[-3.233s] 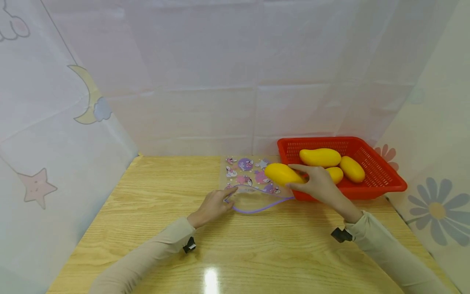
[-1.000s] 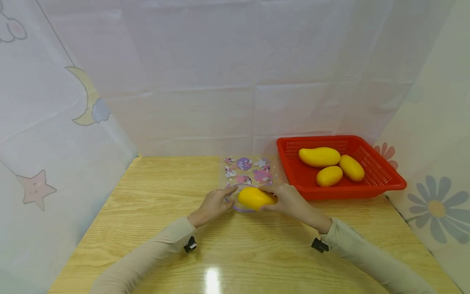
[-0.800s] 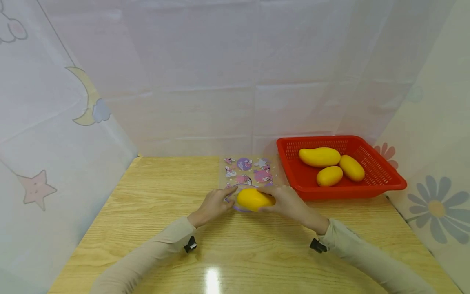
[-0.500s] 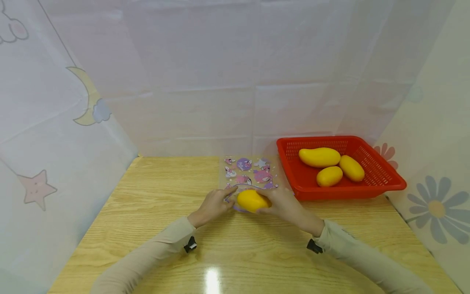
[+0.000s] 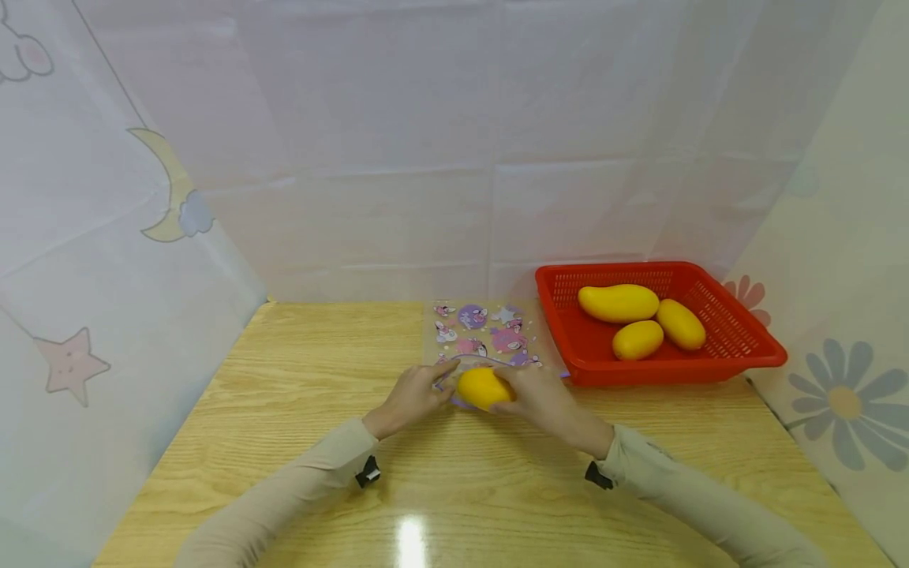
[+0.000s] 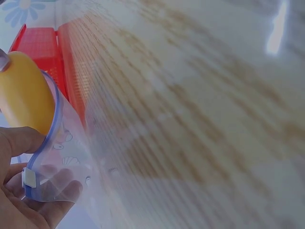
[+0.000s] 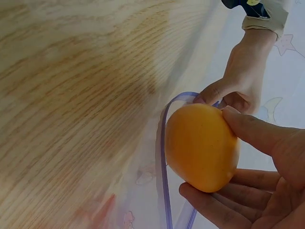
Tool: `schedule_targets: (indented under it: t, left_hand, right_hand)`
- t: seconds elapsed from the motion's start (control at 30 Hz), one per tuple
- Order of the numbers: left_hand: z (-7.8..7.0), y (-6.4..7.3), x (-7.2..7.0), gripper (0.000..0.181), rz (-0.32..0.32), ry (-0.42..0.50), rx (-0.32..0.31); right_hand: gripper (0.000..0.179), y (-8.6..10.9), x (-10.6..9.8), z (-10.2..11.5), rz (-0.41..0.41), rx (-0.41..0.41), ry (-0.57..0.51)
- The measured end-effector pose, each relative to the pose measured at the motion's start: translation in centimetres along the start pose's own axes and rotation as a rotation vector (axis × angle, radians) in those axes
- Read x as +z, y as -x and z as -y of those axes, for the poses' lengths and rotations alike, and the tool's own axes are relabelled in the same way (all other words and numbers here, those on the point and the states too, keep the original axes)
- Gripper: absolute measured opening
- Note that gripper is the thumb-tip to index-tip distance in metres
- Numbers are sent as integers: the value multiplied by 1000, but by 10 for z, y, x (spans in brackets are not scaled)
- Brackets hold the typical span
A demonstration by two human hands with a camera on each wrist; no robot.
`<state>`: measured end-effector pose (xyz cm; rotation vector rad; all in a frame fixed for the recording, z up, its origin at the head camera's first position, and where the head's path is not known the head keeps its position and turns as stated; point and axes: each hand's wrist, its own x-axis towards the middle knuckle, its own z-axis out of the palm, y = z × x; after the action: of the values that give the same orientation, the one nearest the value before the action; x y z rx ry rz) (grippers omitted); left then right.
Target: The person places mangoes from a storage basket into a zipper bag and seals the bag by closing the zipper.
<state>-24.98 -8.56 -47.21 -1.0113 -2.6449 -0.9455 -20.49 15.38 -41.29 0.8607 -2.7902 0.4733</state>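
A clear zip bag [image 5: 474,323] with purple edging and printed cartoon figures lies on the table, its mouth spread toward me. My left hand [image 5: 414,397] grips the left end of that mouth, near a white slider [image 6: 29,178] seen in the left wrist view. Between thumb and fingers, my right hand [image 5: 543,397] holds a yellow mango [image 5: 484,388] at the bag's mouth. In the right wrist view the purple rim [image 7: 165,157] runs beside the mango [image 7: 202,148]. How far the fruit is inside is hard to tell.
At the right, a red plastic basket [image 5: 663,371] touches or nearly touches the bag's side and holds three more mangoes [image 5: 619,304]. The wooden table [image 5: 319,347] ends at a cloth-covered wall [image 5: 383,213] behind, with patterned panels on both sides.
The right hand has carried the mango from beside the basket leftward to the bag's mouth, lately shifting slightly left. The left hand has stayed in place on the bag.
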Motion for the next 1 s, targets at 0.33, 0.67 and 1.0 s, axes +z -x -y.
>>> schedule_targets:
  t: [0.33,0.67,1.0]
  left_hand:
    - [-1,0,0,47,-6,-1,7]
    - [-1,1,0,51,10,-6,-8]
    - [-1,1,1,51,7,-11,10]
  right_hand:
    - [48,-3,6,4,-14,47,13]
    - [39,-8,13,4,-48,51,-3]
    - [40,-8,13,4,-25,53,3]
